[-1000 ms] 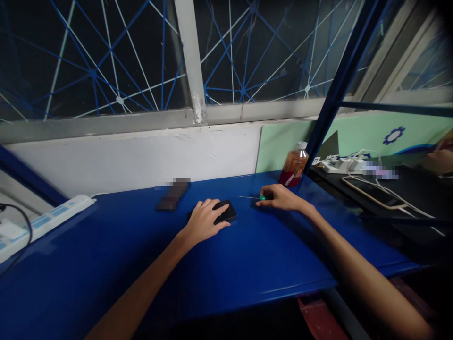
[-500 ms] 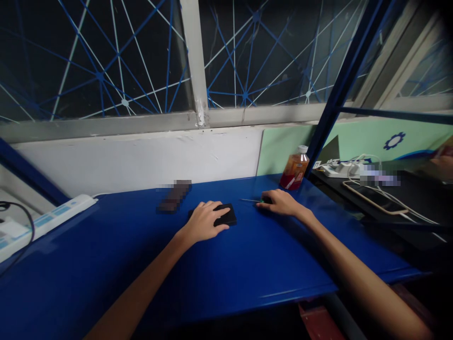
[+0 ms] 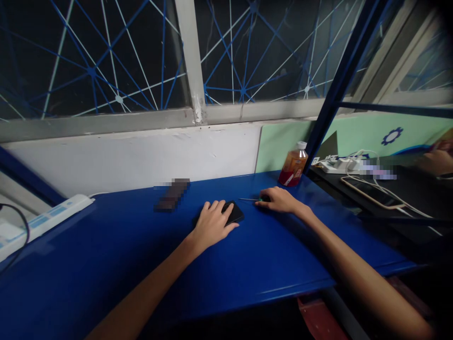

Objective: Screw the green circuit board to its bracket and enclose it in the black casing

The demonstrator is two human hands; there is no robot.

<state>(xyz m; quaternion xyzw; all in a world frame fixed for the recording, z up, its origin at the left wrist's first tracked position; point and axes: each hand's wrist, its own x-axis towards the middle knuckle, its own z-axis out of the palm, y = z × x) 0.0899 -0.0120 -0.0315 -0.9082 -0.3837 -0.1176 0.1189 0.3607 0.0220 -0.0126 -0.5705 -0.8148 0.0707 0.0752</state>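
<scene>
- Lays the left hand (image 3: pixel 213 222) palm-down over a flat black object (image 3: pixel 236 215), with fingers spread and thumb stretched past the near edge; cannot tell whether with fingertips clasping the far edge or only resting on it.
- Has that black object lying on the blue table (image 3: pixel 247 264), partly hidden beneath the hand.
- Grasps a thin green-handled tool (image 3: pixel 262 199) in the right hand (image 3: pixel 279 200), with fingers curled around the handle.
- Points the tool's slim shaft leftward, with the tip near the far right corner of the black object; cannot tell whether touching.
- Has a bottle (image 3: pixel 293 166) of reddish drink standing upright behind the right hand, before a green panel (image 3: pixel 283 137).
- Has a pixelated dark item (image 3: pixel 172 194) left of the black object, well apart from a white power strip (image 3: pixel 53 215).
- Shows, at far right, a phone (image 3: pixel 371 192) on a black surface (image 3: pixel 414 189) and a blurred hand (image 3: pixel 438 163) of another person.
</scene>
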